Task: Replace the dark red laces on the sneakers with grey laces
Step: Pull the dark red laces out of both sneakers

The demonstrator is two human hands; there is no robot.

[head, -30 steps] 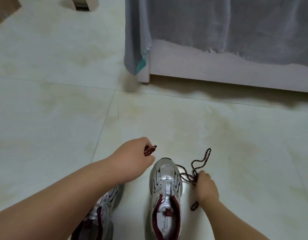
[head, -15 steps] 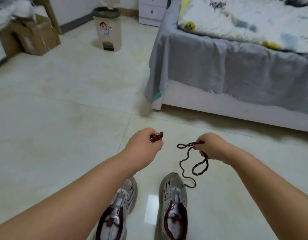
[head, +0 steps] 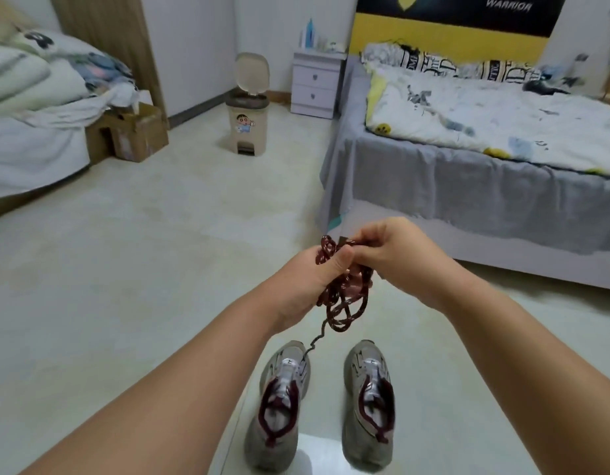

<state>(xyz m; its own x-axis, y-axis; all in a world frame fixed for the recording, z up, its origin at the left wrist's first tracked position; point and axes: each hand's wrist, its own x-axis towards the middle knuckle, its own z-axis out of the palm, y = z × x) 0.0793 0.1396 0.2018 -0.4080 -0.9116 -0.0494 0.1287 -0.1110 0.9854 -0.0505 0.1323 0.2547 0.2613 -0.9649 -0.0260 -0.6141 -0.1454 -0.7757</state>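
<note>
Two grey sneakers with dark red lining stand side by side on the floor, the left sneaker (head: 279,406) and the right sneaker (head: 368,402), both without laces. Above them my left hand (head: 314,279) grips a bunch of dark red laces (head: 341,299). My right hand (head: 389,252) meets it and pinches the top of the same bunch. Loops hang down between my hands, and one loose end dangles to the toe of the left sneaker. No grey laces are in view.
A bed with a grey sheet (head: 468,180) stands at the right. A beige pedal bin (head: 247,108) with its lid up and a white nightstand (head: 315,84) are at the back. A cardboard box (head: 132,132) and piled bedding (head: 32,90) are at the left.
My hands have come together and gathered both dark red laces into one bunch. My head has lifted, so more of the room shows.
</note>
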